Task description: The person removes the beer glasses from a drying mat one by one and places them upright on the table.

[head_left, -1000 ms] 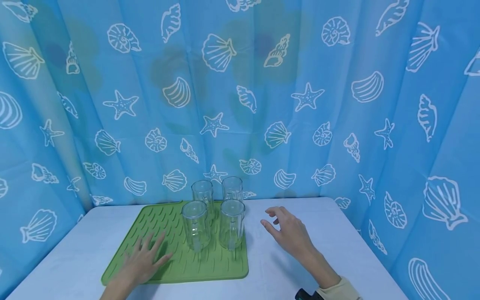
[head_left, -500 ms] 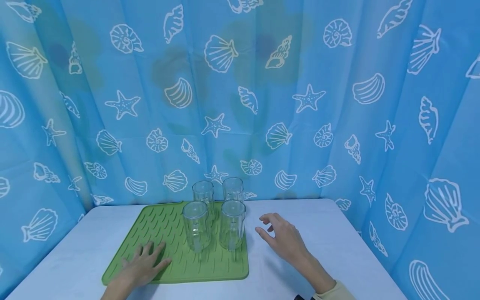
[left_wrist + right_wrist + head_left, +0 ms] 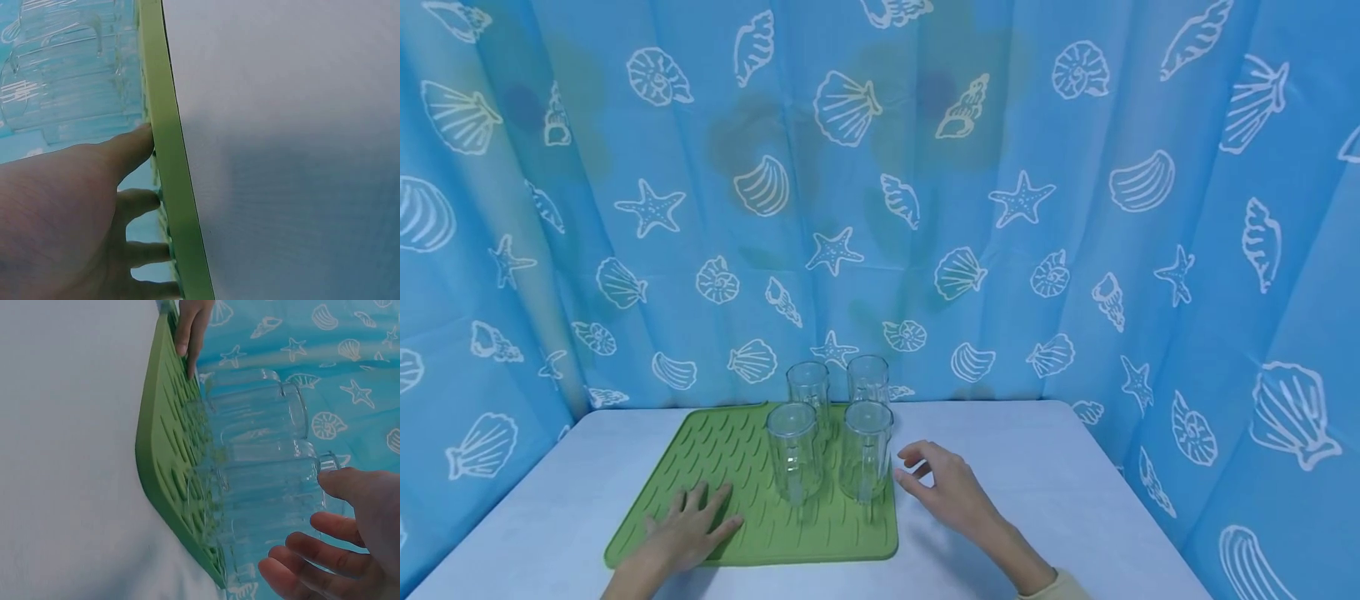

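Observation:
Several clear glass mugs stand in two rows on the right half of a green ridged drying mat (image 3: 715,446) in the head view. My left hand (image 3: 681,532) rests on the mat's front left part with fingers spread; in the left wrist view its fingertips touch the mat's surface. To the right of the front right mug (image 3: 866,458) hovers my right hand (image 3: 946,487), fingers loosely bent, thumb and fingertips close to the glass and holding nothing. The front left mug (image 3: 795,458) is beside it. The back left mug (image 3: 808,382) and back right mug (image 3: 868,379) are partly hidden behind these.
A white-covered table (image 3: 1037,467) carries the mat and extends on both sides of it. Right behind the table's far edge hangs a blue curtain (image 3: 880,275) printed with white shells and starfish, which also closes off the left and right sides.
My right hand has moved left and slightly down, nearer to the front right mug. My left hand has lowered its spread fingers onto the mat. The mugs stay where they were.

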Available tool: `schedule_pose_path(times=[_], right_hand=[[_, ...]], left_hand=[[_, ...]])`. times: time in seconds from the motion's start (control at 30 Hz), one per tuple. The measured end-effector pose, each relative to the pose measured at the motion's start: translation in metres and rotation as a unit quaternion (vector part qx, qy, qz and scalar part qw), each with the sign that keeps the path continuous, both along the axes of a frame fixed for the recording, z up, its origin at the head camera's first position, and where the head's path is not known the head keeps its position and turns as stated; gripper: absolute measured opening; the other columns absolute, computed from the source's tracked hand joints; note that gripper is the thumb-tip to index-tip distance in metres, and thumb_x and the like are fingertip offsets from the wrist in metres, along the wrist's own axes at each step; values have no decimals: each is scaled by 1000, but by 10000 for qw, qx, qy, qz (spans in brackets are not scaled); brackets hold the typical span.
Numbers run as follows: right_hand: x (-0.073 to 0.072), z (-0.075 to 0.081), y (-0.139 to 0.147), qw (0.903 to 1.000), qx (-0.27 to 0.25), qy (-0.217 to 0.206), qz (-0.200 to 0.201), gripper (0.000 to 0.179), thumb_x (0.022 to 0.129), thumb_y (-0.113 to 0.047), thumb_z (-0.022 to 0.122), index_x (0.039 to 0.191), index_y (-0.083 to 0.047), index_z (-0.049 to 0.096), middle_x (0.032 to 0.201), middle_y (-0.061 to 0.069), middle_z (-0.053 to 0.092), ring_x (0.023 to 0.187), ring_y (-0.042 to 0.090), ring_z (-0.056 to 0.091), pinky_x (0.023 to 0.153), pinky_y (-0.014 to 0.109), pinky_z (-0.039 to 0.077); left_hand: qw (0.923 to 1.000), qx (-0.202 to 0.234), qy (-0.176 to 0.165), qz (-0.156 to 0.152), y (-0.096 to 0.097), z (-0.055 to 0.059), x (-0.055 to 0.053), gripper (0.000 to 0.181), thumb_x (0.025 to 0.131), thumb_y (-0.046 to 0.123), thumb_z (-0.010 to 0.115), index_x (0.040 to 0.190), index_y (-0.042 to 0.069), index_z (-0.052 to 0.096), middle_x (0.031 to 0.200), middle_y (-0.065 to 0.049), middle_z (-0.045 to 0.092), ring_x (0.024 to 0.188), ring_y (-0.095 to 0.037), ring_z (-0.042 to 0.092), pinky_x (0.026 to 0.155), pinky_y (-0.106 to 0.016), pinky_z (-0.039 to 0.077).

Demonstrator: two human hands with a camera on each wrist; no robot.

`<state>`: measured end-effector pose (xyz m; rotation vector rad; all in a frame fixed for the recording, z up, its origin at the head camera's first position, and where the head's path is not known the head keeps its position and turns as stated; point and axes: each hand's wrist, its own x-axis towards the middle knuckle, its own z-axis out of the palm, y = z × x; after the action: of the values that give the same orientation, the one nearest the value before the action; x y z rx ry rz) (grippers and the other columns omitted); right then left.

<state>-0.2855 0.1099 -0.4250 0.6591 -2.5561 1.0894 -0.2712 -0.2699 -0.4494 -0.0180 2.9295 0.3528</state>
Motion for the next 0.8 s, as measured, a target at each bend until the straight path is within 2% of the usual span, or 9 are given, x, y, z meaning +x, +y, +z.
schedule_pose_path(times=[0.17,0.4,0.57,0.8], right_hand=[[0,-1,-9,9986,-224,-263,410,33,95,-35,64,114,-8,65,104,6,71,89,18,69,76,29,58],[-1,-5,-24,9954,-407,-519,696,29,95,-36,64,111,-11,65,102,1,71,87,13,69,76,19,56],[-2,0,-30,9933,-524,-720,730,28,94,-35,66,108,-11,66,102,2,72,88,16,70,72,19,56],[-4,0,-38,9846,-969,-1032,1025,20,92,-19,69,105,-4,68,102,10,73,85,26,72,62,23,59]], left_hand=[[10000,-66,70,-12,1,1,0,86,92,72,41,153,11,33,154,-35,25,138,-64,17,97,-88,14],[10000,-62,27,-25,1,-1,0,87,92,72,40,153,12,32,154,-35,24,138,-64,17,97,-88,14],[10000,-17,-48,-15,-1,0,0,89,91,74,39,153,11,31,154,-36,22,138,-64,16,97,-87,12],[9999,37,-152,-16,-1,2,0,88,92,73,40,154,11,30,154,-36,22,138,-64,15,97,-88,11]])
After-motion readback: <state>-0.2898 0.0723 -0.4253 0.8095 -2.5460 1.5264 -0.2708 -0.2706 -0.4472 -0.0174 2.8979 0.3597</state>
